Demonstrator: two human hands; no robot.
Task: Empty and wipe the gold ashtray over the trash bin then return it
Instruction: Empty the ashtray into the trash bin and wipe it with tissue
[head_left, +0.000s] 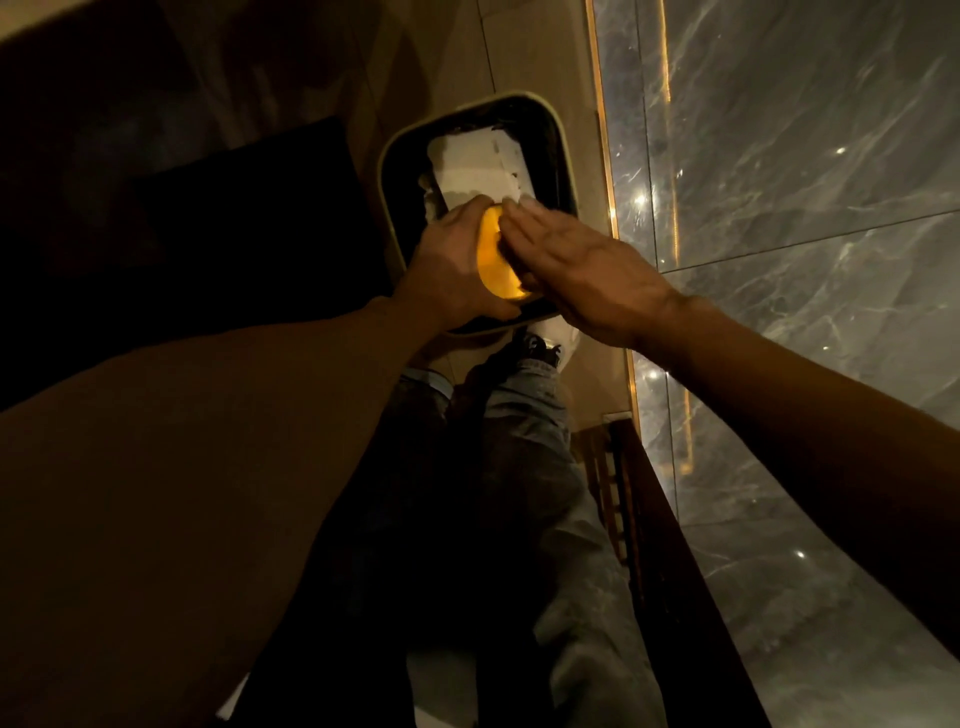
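The gold ashtray (493, 260) is tilted on its edge above the trash bin (563, 156), with my left hand (452, 260) gripping it from the left. My right hand (582, 270) lies flat against its inner face, fingers stretched out and pressed into it. I cannot tell whether a cloth or tissue lies under that hand. The bin is square with rounded corners, has a pale rim and a dark liner, and holds white paper or packaging (478, 166). Most of the ashtray is hidden between my two hands.
The bin stands on a beige tiled floor next to a grey marble wall (805, 208) with a gold strip along its base. A dark cabinet (182, 218) is on the left. My legs and a white shoe (561, 343) are just below the bin. Dark wooden furniture (649, 519) runs along the wall.
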